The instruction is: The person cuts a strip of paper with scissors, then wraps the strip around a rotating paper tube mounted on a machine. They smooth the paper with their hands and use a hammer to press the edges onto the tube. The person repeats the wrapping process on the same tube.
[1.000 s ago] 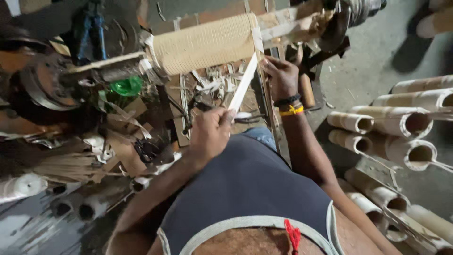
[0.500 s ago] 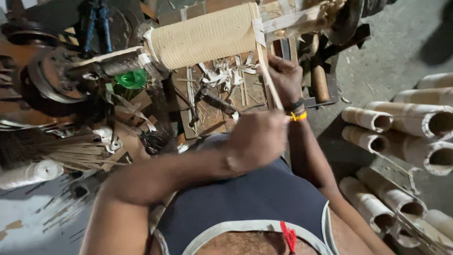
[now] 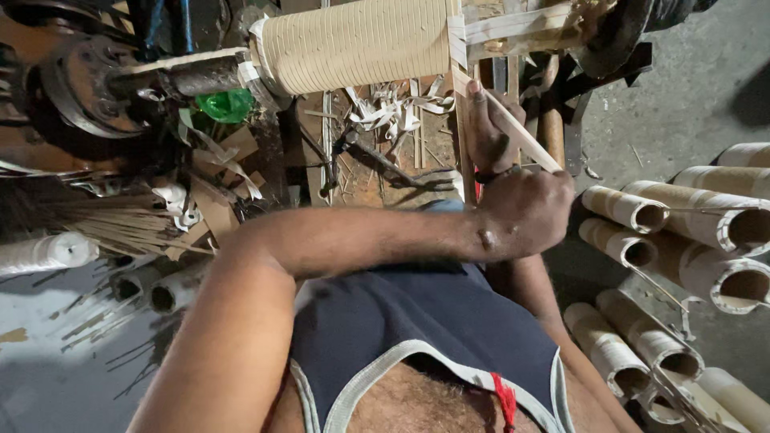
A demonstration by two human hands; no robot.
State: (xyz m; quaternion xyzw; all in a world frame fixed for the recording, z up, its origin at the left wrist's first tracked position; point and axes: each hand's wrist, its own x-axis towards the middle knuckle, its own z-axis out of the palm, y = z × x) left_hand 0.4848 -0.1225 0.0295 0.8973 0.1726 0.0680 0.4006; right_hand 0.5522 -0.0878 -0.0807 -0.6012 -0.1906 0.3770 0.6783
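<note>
- Your left hand [image 3: 525,212] reaches across your body and is closed in a fist around the near end of a pale paper strip [image 3: 513,135], pulling it taut.
- The strip runs up and away from that fist to the right end of the ribbed, cream-coloured paper tube [image 3: 357,44], which sits on a horizontal spindle [image 3: 180,76] at the far side of the work area.
- Your right hand [image 3: 491,132] is just beyond the left one, fingers bent and pressed along the strip. Whether it pinches the strip or only steadies it, I cannot tell (the left fist hides part of it).
- Judging from this, you are at the winding step: the strip is being fed onto the tube's right end, with most of the tube already wrapped.
- The next move, as I read it, calls for even tension from the left hand and a guiding touch from the right, so the strip lies flat beside the last turn, not over it.
- Finished cardboard tubes [image 3: 690,232] lie stacked on the floor at your right, well apart from the spindle.
- Paper offcuts [image 3: 393,108] litter the area under the tube.
</note>
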